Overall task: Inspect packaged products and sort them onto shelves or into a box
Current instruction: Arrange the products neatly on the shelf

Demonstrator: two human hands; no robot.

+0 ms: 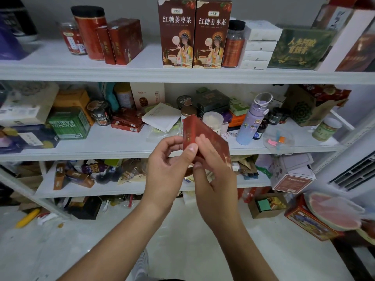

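Box: your red carton (194, 128) is flat-sided cardboard, dark red with faint gold print. It sits tilted in both hands, in front of the white middle shelf (81, 154).
Left hand: your left hand (169, 165) pinches the carton's near lower corner, thumb on front, fingers curled behind.
Right hand: your right hand (215, 175) grips the broad face, fingers laid up it.
Arms: bare forearms raised, converging on the carton.

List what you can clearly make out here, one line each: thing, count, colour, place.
Tall tea boxes: 2, brown-red, top shelf, centre.
Flat boxes: 4, white, stacked, top shelf, right.
Canister: 1, red, black lid, top shelf, left.
Bottle: 1, lilac, middle shelf, right.
Vitmover box: 1, green, middle shelf, left.
Small box: 1, red, in both hands.
Left hand: 1, pinches the small box.
Right hand: 1, grips the small box.
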